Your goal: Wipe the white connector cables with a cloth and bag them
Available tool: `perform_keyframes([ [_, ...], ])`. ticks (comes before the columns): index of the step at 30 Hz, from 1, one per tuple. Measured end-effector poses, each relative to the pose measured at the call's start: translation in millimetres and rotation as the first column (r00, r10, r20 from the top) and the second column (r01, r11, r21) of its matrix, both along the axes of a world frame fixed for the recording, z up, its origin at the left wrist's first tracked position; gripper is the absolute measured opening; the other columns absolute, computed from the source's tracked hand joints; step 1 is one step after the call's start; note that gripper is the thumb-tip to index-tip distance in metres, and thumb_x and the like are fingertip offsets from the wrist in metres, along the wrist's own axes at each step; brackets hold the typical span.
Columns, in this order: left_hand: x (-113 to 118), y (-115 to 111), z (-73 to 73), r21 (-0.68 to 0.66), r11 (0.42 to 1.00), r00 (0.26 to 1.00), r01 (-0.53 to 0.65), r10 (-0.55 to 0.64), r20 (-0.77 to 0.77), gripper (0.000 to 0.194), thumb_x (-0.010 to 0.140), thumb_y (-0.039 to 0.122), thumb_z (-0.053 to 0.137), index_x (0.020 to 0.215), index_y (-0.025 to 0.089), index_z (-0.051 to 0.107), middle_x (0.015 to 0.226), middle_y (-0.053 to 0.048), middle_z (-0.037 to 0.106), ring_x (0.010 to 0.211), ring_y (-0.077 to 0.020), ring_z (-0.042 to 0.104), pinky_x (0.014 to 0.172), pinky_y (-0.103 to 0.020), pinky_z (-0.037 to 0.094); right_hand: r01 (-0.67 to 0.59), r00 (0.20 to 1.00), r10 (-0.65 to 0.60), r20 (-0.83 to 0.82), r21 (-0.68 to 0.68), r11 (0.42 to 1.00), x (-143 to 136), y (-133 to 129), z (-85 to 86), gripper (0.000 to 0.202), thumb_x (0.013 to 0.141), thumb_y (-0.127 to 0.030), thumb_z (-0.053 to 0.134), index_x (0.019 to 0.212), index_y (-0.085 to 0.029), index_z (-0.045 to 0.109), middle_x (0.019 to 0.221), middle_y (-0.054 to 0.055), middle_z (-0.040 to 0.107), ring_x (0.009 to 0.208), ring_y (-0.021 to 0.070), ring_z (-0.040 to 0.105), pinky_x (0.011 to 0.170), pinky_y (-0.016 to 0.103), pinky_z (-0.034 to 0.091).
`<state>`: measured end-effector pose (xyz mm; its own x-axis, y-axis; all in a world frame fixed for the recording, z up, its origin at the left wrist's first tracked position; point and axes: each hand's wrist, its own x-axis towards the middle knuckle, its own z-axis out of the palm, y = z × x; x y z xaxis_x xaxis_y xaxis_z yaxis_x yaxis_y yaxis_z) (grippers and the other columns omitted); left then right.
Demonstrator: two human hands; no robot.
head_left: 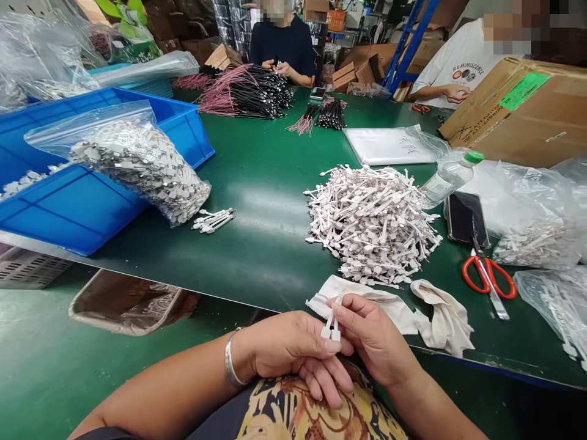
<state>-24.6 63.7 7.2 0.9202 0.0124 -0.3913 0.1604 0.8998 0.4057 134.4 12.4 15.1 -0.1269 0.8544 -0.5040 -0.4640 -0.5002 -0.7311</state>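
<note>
Two small white connector pieces (331, 330) are held between my hands at the table's front edge. My left hand (298, 348) pinches their wide square ends between thumb and fingers. My right hand (373, 333) grips their narrow upper ends between thumb and forefinger. Beyond my hands lies a large heap of similar white pieces (371, 223). A small group of white pieces (214, 220) lies to the left, beside a full clear bag (142, 162) that leans on a blue bin (92, 211).
White cloths (444, 318) lie near the front edge. Red-handled scissors (488, 278), a phone (466, 219) and a bottle (452, 177) stand or lie at the right, with plastic bags and a carton (523, 113). Two people sit across the green table (270, 183), near black and pink wires (252, 90).
</note>
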Motion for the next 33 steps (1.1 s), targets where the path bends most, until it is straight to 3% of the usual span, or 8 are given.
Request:
perform_keyframes([
  [14, -2, -2, -4.7, 0.050, 0.998, 0.999, -0.027, 0.029, -0.031, 0.031, 0.074, 0.024, 0.067, 0.102, 0.011, 0.062, 0.092, -0.013, 0.070, 0.071, -0.0163, 0.069, 0.056, -0.018, 0.052, -0.016, 0.981, 0.000, 0.196, 0.078, 0.997, -2, 0, 3.9, 0.029, 0.076, -0.040, 0.065, 0.070, -0.016, 0.051, 0.055, -0.006, 0.046, 0.049, 0.0058, 0.037, 0.047, 0.019, 0.029],
  [19, 1, -5, -6.6, 0.139, 0.985, 0.990, -0.100, 0.112, -0.084, 0.032, 0.076, 0.039, 0.063, 0.089, 0.010, 0.063, 0.074, -0.010, 0.070, 0.056, -0.0136, 0.066, 0.043, -0.016, 0.047, -0.030, 0.965, 0.001, 0.261, 0.106, 0.994, -4, 1, 6.3, 0.031, 0.074, -0.042, 0.066, 0.067, -0.015, 0.053, 0.051, -0.005, 0.048, 0.049, 0.0068, 0.039, 0.050, 0.020, 0.033],
  [24, -3, -3, -2.1, 0.280, 0.960, 0.994, -0.011, 0.041, -0.102, 0.042, 0.071, 0.052, 0.063, 0.081, 0.012, 0.061, 0.063, -0.005, 0.066, 0.046, -0.0101, 0.061, 0.044, -0.017, 0.044, -0.034, 0.964, 0.005, 0.266, 0.102, 0.994, -4, 0, 7.0, 0.029, 0.074, -0.044, 0.066, 0.073, -0.016, 0.060, 0.063, -0.001, 0.057, 0.058, 0.0104, 0.049, 0.057, 0.022, 0.041],
  [27, -12, 0, 8.6, 0.409, 0.911, 0.990, 0.048, 0.012, -0.143, 0.048, 0.069, 0.062, 0.058, 0.077, 0.014, 0.058, 0.056, 0.000, 0.061, 0.042, -0.0085, 0.055, 0.046, -0.019, 0.044, -0.098, 0.904, -0.005, 0.428, 0.218, 0.971, -3, -1, 2.8, 0.023, 0.075, -0.041, 0.065, 0.076, -0.018, 0.066, 0.071, 0.003, 0.063, 0.068, 0.0160, 0.056, 0.063, 0.026, 0.045],
  [29, -22, 2, 19.0, 0.544, 0.831, 0.978, 0.115, 0.002, -0.210, 0.047, 0.075, 0.062, 0.050, 0.073, 0.016, 0.056, 0.055, 0.000, 0.059, 0.044, -0.0093, 0.054, 0.048, -0.020, 0.043, -0.114, 0.812, -0.143, 0.566, 0.394, 0.912, -2, -2, 0.1, 0.014, 0.073, -0.034, 0.067, 0.079, -0.021, 0.070, 0.080, 0.005, 0.065, 0.077, 0.0201, 0.058, 0.070, 0.030, 0.046],
  [30, -28, 3, 24.6, 0.644, 0.748, 0.966, 0.160, 0.014, -0.257, 0.045, 0.080, 0.060, 0.045, 0.070, 0.017, 0.055, 0.057, 0.000, 0.060, 0.047, -0.0102, 0.055, 0.049, -0.020, 0.043, -0.118, 0.762, -0.237, 0.602, 0.490, 0.864, -2, -3, -0.6, 0.011, 0.073, -0.030, 0.068, 0.081, -0.023, 0.071, 0.083, 0.006, 0.066, 0.079, 0.0211, 0.058, 0.073, 0.031, 0.046],
  [31, -35, 4, 30.0, 0.758, 0.618, 0.950, 0.210, 0.056, -0.309, 0.044, 0.084, 0.056, 0.040, 0.068, 0.017, 0.055, 0.059, -0.002, 0.061, 0.050, -0.0113, 0.056, 0.051, -0.021, 0.043, -0.117, 0.718, -0.328, 0.613, 0.572, 0.812, -2, -3, -0.6, 0.010, 0.072, -0.025, 0.068, 0.082, -0.025, 0.071, 0.084, 0.005, 0.066, 0.080, 0.0215, 0.058, 0.074, 0.032, 0.046],
  [33, -51, 9, 38.8, 0.913, 0.231, 0.889, 0.336, 0.242, -0.389, 0.041, 0.090, 0.045, 0.034, 0.069, 0.018, 0.057, 0.066, -0.005, 0.064, 0.059, -0.0143, 0.058, 0.057, -0.024, 0.043, -0.118, 0.659, -0.445, 0.607, 0.668, 0.735, -2, -4, 0.7, 0.015, 0.073, -0.019, 0.067, 0.084, -0.028, 0.071, 0.082, 0.004, 0.066, 0.077, 0.0209, 0.058, 0.073, 0.033, 0.046],
])
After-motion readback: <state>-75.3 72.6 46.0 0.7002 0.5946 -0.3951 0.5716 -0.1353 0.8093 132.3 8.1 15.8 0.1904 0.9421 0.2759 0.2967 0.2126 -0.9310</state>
